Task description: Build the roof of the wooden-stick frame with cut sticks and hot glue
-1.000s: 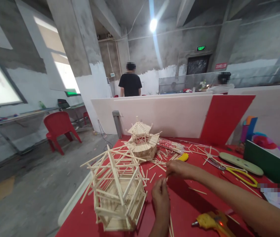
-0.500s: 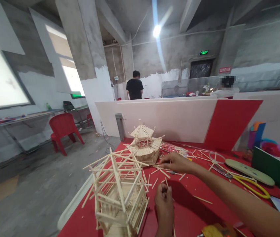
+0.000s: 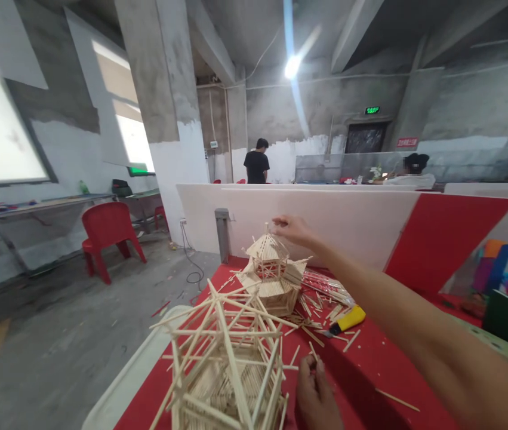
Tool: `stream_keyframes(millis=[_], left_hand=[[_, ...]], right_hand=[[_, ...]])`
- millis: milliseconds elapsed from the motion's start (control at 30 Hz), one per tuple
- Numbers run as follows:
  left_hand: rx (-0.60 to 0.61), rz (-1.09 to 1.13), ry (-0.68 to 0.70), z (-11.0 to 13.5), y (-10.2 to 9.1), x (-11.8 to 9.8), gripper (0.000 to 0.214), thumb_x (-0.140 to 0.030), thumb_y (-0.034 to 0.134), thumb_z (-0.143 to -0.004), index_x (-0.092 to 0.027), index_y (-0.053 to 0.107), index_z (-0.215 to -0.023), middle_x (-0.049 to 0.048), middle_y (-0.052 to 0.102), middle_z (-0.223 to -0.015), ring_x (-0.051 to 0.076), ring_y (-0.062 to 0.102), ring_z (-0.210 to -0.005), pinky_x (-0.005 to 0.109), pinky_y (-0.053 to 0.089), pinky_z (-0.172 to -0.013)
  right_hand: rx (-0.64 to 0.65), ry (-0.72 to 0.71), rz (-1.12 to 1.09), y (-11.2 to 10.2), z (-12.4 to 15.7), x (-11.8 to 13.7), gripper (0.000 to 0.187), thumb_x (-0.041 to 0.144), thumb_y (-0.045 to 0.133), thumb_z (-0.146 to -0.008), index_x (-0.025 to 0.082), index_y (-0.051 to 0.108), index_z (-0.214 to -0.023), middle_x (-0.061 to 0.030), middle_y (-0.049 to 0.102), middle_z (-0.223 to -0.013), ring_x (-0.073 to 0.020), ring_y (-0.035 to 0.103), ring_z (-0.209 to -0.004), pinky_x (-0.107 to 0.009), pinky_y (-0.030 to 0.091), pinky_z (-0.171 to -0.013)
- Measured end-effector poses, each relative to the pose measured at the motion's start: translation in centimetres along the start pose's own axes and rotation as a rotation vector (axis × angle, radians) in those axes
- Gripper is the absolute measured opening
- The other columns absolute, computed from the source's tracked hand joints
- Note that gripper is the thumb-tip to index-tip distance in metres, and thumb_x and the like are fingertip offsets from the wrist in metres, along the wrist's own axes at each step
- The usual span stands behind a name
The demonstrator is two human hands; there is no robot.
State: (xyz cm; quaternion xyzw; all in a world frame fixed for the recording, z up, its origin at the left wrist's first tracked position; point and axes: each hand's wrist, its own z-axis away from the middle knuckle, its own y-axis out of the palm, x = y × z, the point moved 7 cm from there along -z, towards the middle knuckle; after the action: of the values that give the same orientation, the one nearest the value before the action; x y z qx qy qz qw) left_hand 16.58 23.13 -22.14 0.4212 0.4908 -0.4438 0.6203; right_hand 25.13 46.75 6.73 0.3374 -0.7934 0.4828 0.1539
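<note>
My left hand (image 3: 317,391) is low over the red tabletop, its fingers closed on a short wooden stick (image 3: 313,351) that points upward. My right hand (image 3: 293,229) is raised beside the peak of a small stick-built pavilion (image 3: 266,246), fingertips pinched together close to its spire. Whether anything is between them is too small to make out. In front, left of my left hand, stands a larger open frame of wooden sticks (image 3: 221,322) with slatted panels inside.
Loose sticks and a yellow utility knife (image 3: 347,320) lie on the red table (image 3: 370,370). White boards (image 3: 338,209) stand behind it. A red chair (image 3: 109,236) is on the floor to the left. Two people are in the background, one standing (image 3: 256,164).
My right hand has risen from the loose sticks to the pavilion's peak, uncovering the utility knife. My left hand still holds its stick. The view has shifted slightly.
</note>
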Motion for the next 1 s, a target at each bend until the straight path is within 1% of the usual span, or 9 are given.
stream_keyframes(millis=[67, 167, 300, 467, 567, 700, 833, 933, 1000], left_hand=[[0.007, 0.044, 0.021, -0.1, 0.3, 0.1, 0.048, -0.064, 0.051, -0.078, -0.02, 0.065, -0.095, 0.0072, 0.07, -0.079, 0.018, 0.063, -0.062, 0.025, 0.049, -0.054], [-0.001, 0.082, 0.029, 0.0, 0.8, 0.6, 0.048, -0.062, 0.05, -0.079, -0.019, 0.066, -0.095, 0.0103, 0.072, -0.086, 0.021, 0.065, -0.068, 0.027, 0.049, -0.052], [0.042, 0.049, 0.025, 0.2, 1.4, 0.9, 0.043, -0.059, 0.05, -0.079, -0.02, 0.066, -0.09, 0.0077, 0.071, -0.077, 0.019, 0.06, -0.056, 0.029, 0.049, -0.049], [0.091, 0.064, 0.011, 0.3, 1.2, 0.3, 0.042, -0.06, 0.053, -0.078, -0.021, 0.066, -0.087, 0.0094, 0.072, -0.085, 0.021, 0.064, -0.066, 0.027, 0.05, -0.051], [0.099, 0.067, -0.005, 0.4, 1.1, 0.1, 0.042, -0.06, 0.053, -0.078, -0.022, 0.067, -0.089, 0.0094, 0.071, -0.084, 0.022, 0.066, -0.07, 0.026, 0.051, -0.053], [0.099, 0.052, 0.012, 0.4, 1.1, 0.2, 0.04, -0.059, 0.052, -0.08, -0.022, 0.066, -0.089, 0.0081, 0.071, -0.081, 0.021, 0.064, -0.065, 0.027, 0.05, -0.054], [0.09, -0.025, 0.032, 0.2, 0.7, 0.1, 0.036, -0.057, 0.056, -0.079, -0.023, 0.066, -0.087, 0.0061, 0.069, -0.076, 0.021, 0.063, -0.066, 0.027, 0.049, -0.058], [0.09, -0.067, 0.052, 0.0, 0.1, -0.8, 0.034, -0.055, 0.058, -0.078, -0.022, 0.064, -0.083, 0.0037, 0.066, -0.069, 0.02, 0.062, -0.065, 0.027, 0.049, -0.06], [0.096, -0.064, 0.058, 0.0, -0.3, -1.6, 0.033, -0.054, 0.059, -0.079, -0.022, 0.064, -0.084, 0.0024, 0.065, -0.067, 0.018, 0.061, -0.063, 0.027, 0.048, -0.06]], right_hand=[[0.049, -0.016, -0.008, 1.2, -1.4, 0.0, 0.046, 0.032, 0.072, -0.071, 0.017, 0.069, -0.115, -0.0052, 0.074, -0.106, -0.0191, 0.068, -0.095, -0.028, 0.051, -0.084], [0.078, -0.033, -0.003, 2.3, -2.2, -0.1, 0.044, 0.03, 0.072, -0.071, 0.018, 0.069, -0.113, -0.0026, 0.075, -0.096, -0.0173, 0.068, -0.088, -0.026, 0.051, -0.08], [0.051, -0.029, 0.026, 2.4, -2.3, 0.0, 0.039, 0.028, 0.07, -0.072, 0.018, 0.071, -0.11, -0.0027, 0.075, -0.091, -0.0166, 0.066, -0.084, -0.027, 0.049, -0.078], [0.054, -0.047, 0.047, 2.5, -2.6, 0.0, 0.027, 0.028, 0.068, -0.074, 0.017, 0.074, -0.098, -0.0016, 0.074, -0.083, -0.0147, 0.064, -0.077, -0.024, 0.047, -0.074], [0.067, -0.06, 0.047, 2.8, -2.7, -0.2, 0.025, 0.029, 0.067, -0.074, 0.017, 0.074, -0.095, -0.0013, 0.073, -0.08, -0.0144, 0.063, -0.074, -0.025, 0.046, -0.073], [0.074, -0.065, 0.028, 3.0, -2.9, -0.4, 0.034, 0.026, 0.068, -0.074, 0.013, 0.071, -0.105, -0.0041, 0.074, -0.087, -0.0154, 0.065, -0.079, -0.026, 0.048, -0.077], [0.07, -0.054, 0.003, 1.8, -2.5, -0.3, 0.05, 0.024, 0.067, -0.076, 0.012, 0.062, -0.124, -0.0083, 0.073, -0.106, -0.0161, 0.067, -0.091, -0.027, 0.05, -0.083], [0.082, -0.026, 0.015, 0.0, -0.7, -0.4, 0.042, 0.025, 0.064, -0.079, 0.012, 0.064, -0.119, -0.0093, 0.073, -0.106, -0.0176, 0.067, -0.093, -0.029, 0.051, -0.084], [0.116, -0.002, 0.035, -1.1, 1.7, -0.9, 0.036, 0.026, 0.061, -0.082, 0.013, 0.067, -0.114, -0.0086, 0.073, -0.105, -0.0182, 0.067, -0.092, -0.029, 0.05, -0.083]])
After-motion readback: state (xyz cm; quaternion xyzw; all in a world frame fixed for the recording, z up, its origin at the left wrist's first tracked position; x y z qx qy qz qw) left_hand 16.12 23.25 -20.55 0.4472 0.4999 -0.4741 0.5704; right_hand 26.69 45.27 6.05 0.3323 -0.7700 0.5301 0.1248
